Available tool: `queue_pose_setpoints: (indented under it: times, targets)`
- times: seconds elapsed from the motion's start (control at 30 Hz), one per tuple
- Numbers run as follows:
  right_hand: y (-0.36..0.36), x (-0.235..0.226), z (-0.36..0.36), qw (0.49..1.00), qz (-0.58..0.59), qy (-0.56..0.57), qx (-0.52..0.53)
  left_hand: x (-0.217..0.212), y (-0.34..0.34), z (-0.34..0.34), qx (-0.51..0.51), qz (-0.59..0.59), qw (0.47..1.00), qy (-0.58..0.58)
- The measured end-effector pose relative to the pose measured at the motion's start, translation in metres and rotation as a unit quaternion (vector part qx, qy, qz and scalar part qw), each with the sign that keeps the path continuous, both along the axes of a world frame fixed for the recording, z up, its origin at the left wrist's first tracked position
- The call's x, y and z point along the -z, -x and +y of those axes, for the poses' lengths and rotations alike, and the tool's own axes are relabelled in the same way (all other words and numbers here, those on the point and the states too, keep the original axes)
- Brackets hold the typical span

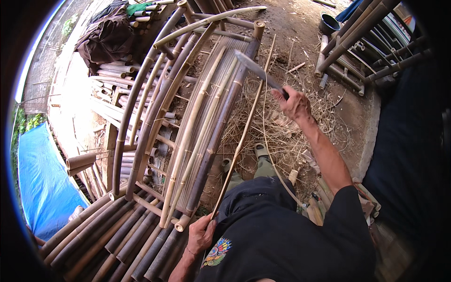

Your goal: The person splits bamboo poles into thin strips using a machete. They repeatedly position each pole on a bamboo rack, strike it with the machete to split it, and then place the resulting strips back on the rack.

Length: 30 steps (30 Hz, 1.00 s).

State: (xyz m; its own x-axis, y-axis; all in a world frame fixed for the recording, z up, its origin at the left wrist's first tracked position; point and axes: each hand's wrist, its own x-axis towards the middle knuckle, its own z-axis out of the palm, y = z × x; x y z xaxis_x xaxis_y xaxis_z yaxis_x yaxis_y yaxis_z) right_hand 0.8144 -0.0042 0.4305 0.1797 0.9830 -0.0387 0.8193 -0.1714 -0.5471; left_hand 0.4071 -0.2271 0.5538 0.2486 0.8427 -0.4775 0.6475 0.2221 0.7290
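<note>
My right hand [294,104] is closed round the dark handle of a large knife [252,66]. Its broad grey blade points up and left, over the far end of a bamboo bench [212,149]. Low in the view, my left hand [201,232] grips the near end of a long, thin bamboo strip [245,129]. From there the strip slants up and away to the right, beside the bench's dark front pole. Its far part passes close to the blade; whether the two touch I cannot tell. Two loose pale bamboo poles [197,115] lie along the slatted seat.
Bamboo shavings [300,127] litter the dirt floor round my feet. Dark bamboo poles [108,235] lie at the lower left, near a blue tarp [44,174]. A bamboo frame [354,42] and a black bucket [330,23] stand at the far right. Cut bamboo pieces [324,195] lie right of me.
</note>
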Motion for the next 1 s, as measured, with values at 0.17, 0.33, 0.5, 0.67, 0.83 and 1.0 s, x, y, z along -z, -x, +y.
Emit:
queue_pose_setpoints:
  times: [0.17, 0.33, 0.5, 0.67, 0.83, 1.0]
  targets:
    - [-0.044, 0.006, 0.009, 0.998, -0.062, -0.013, 0.007, -0.001, 0.033, -0.031, 0.004, 0.014, 1.000, -0.013]
    - [-0.063, -0.002, 0.022, 0.998, -0.066, -0.011, 0.008, 0.001, 0.053, -0.051, -0.025, 0.031, 0.998, 0.051]
    - [-0.166, 0.015, 0.042, 0.959, 0.043, 0.033, 0.277, 0.010, 0.100, -0.092, -0.034, 0.049, 0.994, 0.090]
    - [-0.133, -0.003, 0.008, 0.988, 0.012, -0.016, 0.153, 0.012, 0.030, -0.041, -0.107, -0.037, 0.982, 0.152]
    - [0.042, -0.015, -0.086, 0.991, 0.083, -0.042, -0.093, 0.026, -0.082, 0.079, -0.170, -0.248, 0.924, 0.237]
    - [0.102, -0.043, -0.132, 0.959, 0.114, -0.157, -0.206, 0.024, -0.117, 0.100, -0.232, -0.290, 0.895, 0.247]
